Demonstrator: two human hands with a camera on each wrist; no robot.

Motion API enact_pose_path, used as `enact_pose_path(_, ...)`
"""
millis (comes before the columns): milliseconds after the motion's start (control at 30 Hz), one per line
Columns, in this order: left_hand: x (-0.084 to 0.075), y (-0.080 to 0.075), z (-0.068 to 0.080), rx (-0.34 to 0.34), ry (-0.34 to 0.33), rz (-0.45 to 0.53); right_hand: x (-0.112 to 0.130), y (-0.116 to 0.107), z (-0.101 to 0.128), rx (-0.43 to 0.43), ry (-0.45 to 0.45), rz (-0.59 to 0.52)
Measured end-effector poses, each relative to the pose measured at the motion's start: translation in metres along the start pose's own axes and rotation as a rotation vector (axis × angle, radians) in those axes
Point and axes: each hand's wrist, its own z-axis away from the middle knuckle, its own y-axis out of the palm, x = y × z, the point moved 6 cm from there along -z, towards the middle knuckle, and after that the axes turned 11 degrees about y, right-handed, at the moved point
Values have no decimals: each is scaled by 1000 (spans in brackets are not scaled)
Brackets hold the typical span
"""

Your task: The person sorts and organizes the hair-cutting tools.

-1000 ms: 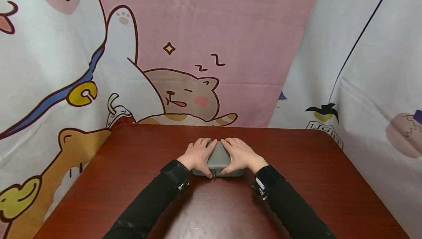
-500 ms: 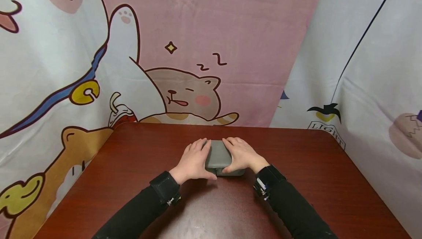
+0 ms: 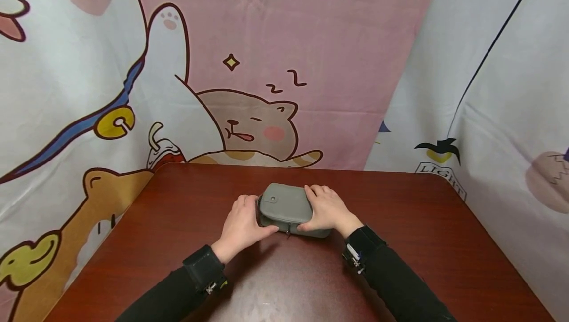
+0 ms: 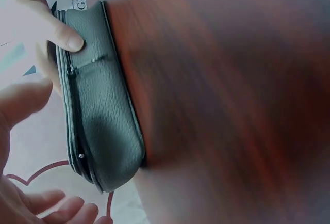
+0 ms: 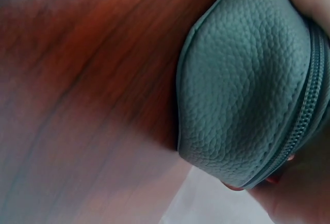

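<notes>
A grey-green grained leather zip bag point(image 3: 284, 204) lies on the table, its flap and a small snap facing up. My right hand point(image 3: 326, 211) grips its right end, with the thumb on the front face near the zip pull. That thumb point(image 4: 64, 34) also shows in the left wrist view, against the leather. At the bag's left end is my left hand point(image 3: 240, 228), its thumb and fingers spread apart around that end. The left wrist view shows a gap between those fingers point(image 4: 46, 203) and the bag. Zip teeth point(image 5: 304, 118) run along the side in the right wrist view.
The reddish-brown wooden table point(image 3: 400, 243) has its far edge just behind the bag. Beyond it hangs a printed cloth point(image 3: 338, 65) with cartoon animals. Black wrist straps with small cameras point(image 3: 215, 285) sit on both forearms.
My left hand has moved left and toward me, off the bag's top, uncovering the flap and snap. The bag's left part shows more now. My right hand has stayed nearly in place.
</notes>
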Motion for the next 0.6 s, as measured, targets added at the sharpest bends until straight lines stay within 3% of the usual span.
enact_pose_path(133, 5, 1, 7, 21, -88, 64, 1, 0, 1, -2, 51, 18)
enact_pose_path(267, 7, 10, 10, 98, -147, 181, 1, 2, 0, 4, 102, 27)
enact_pose_path(433, 1, 25, 13, 158, -153, 344, 2, 2, 0, 8, 141, 29)
enact_pose_path(600, -6, 37, 12, 156, -145, 416, 4, 0, 0, 11, 150, 29)
